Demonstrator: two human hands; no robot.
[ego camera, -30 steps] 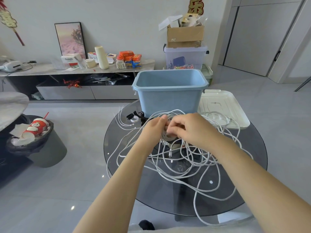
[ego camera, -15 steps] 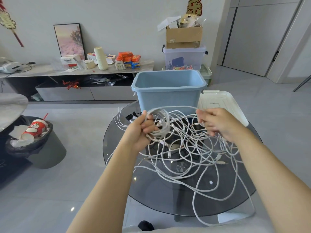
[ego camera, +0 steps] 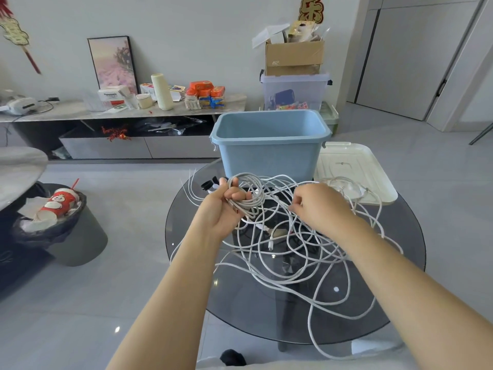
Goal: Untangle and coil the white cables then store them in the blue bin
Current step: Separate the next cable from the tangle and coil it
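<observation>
In front of the one blue bin (ego camera: 269,150), a coiled bundle (ego camera: 249,194) is clenched by the left hand (ego camera: 222,208) and one strand (ego camera: 276,194) of the tangled white cables (ego camera: 293,252) is pinched by the right hand (ego camera: 318,208).

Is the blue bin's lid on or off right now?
Off. The blue bin stands open-topped on the glass table, and the white lid lies flat beside it on the right.

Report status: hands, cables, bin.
Left hand grips a small coil of white cable. Right hand pinches a strand. Rest of the white cables tangled on the glass table. Blue bin open, no cables visible inside, path clear.
</observation>
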